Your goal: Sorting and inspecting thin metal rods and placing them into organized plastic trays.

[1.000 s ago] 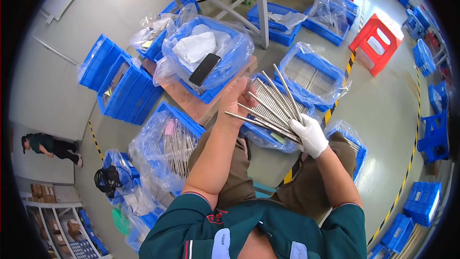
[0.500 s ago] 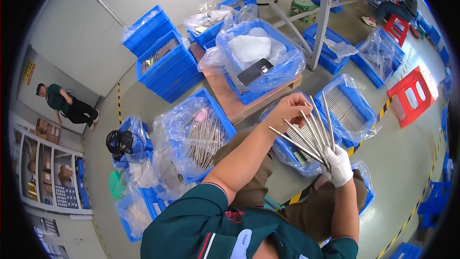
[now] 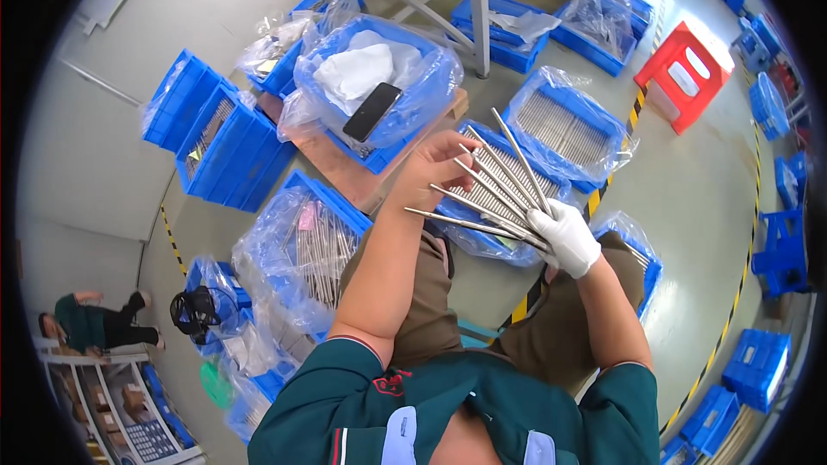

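My right hand (image 3: 564,237), in a white glove, grips several thin metal rods (image 3: 495,181) by their lower ends. The rods spread like a fan toward the upper left, some with narrower tips. My bare left hand (image 3: 441,170) is at the rods' far ends. Its fingers are curled but apart, with rod tips close to or against them; firm contact cannot be made out. Beneath the fan, a blue bin (image 3: 493,245) lined with clear plastic holds rows of similar rods.
Another rod-filled bin (image 3: 564,133) lies beyond to the right, and one with loose rods (image 3: 323,245) to the left. A black phone (image 3: 372,112) rests on a plastic-lined bin upon a wooden pallet (image 3: 306,151). A red stool (image 3: 687,77) stands at right; a person (image 3: 95,323) is far left.
My head view has turned, so the surroundings shift left and up. The rods are fanned wider, and my left fingers have loosened from a closer pinch near the tips.
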`<action>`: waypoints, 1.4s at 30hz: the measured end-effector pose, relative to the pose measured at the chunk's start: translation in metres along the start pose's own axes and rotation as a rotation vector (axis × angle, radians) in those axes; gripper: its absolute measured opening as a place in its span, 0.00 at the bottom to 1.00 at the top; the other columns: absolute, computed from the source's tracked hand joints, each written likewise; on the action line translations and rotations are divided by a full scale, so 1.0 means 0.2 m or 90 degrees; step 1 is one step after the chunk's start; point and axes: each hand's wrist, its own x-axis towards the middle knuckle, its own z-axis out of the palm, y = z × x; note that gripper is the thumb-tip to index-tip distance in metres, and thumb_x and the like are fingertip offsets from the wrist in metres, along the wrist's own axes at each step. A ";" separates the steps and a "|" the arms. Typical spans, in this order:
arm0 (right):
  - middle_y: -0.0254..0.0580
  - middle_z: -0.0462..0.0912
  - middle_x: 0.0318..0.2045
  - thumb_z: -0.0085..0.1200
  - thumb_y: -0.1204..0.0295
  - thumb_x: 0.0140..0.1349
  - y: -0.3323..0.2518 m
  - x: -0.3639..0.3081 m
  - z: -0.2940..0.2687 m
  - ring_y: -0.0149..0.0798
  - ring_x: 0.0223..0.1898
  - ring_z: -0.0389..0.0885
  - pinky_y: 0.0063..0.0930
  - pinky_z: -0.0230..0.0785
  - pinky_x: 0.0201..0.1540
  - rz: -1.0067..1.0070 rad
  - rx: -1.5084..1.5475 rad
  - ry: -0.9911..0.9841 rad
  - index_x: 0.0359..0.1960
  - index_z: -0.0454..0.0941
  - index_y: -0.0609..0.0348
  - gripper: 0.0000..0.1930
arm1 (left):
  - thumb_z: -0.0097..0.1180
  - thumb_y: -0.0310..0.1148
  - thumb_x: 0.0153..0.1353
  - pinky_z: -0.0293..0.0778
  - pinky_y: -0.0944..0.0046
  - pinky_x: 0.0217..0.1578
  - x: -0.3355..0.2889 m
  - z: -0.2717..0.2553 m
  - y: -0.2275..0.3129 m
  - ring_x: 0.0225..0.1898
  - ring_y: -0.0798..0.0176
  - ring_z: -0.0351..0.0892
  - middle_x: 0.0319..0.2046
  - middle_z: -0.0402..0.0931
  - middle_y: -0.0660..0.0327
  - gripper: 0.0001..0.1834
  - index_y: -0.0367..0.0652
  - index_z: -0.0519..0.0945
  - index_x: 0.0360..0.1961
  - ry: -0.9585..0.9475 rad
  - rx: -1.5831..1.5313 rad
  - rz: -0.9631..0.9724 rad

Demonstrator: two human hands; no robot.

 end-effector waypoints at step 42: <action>0.35 0.64 0.09 0.50 0.58 0.62 0.01 -0.02 0.03 0.26 0.05 0.57 0.20 0.45 0.05 0.145 0.264 -0.339 0.32 0.70 0.56 0.14 | 0.58 0.43 0.57 0.59 0.74 0.24 -0.06 -0.02 0.16 0.22 0.74 0.62 0.23 0.66 0.66 0.24 0.34 0.71 0.47 -0.023 0.027 0.246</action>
